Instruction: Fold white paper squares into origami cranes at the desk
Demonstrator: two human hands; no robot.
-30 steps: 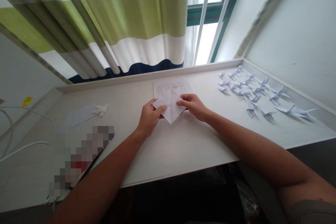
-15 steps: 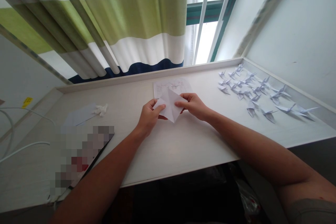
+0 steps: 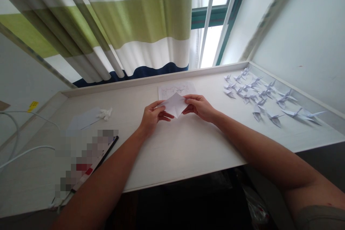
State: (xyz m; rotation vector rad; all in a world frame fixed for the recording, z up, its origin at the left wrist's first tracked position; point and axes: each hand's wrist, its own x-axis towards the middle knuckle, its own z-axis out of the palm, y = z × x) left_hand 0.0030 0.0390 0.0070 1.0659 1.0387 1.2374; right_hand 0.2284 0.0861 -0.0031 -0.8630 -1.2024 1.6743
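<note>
A white sheet of folding paper (image 3: pixel 175 105) is held up over the desk, a corner pointing toward me and a faint crease down its middle. My left hand (image 3: pixel 155 115) pinches its left corner between thumb and forefinger, with the other fingers reaching beneath. On the opposite corner, my right hand (image 3: pixel 198 107) grips with thumb and fingertips. Just behind the paper lies a printed sheet (image 3: pixel 167 90), partly covered from view. Several folded paper cranes (image 3: pixel 260 90) stand grouped on the right side of the desk.
The white desk (image 3: pixel 172 158) has a raised rim along its back and sides. At left are loose white paper (image 3: pixel 83 119), a crumpled tissue (image 3: pixel 106 114), white cables (image 3: pixel 29 149) and a blurred flat item with a dark edge (image 3: pixel 104 154). A striped curtain (image 3: pixel 145 21) hangs behind.
The folding paper has tilted flatter and its near corner has risen slightly. Both thumbs have slid from the paper's face outward to its side corners. The cranes have not moved.
</note>
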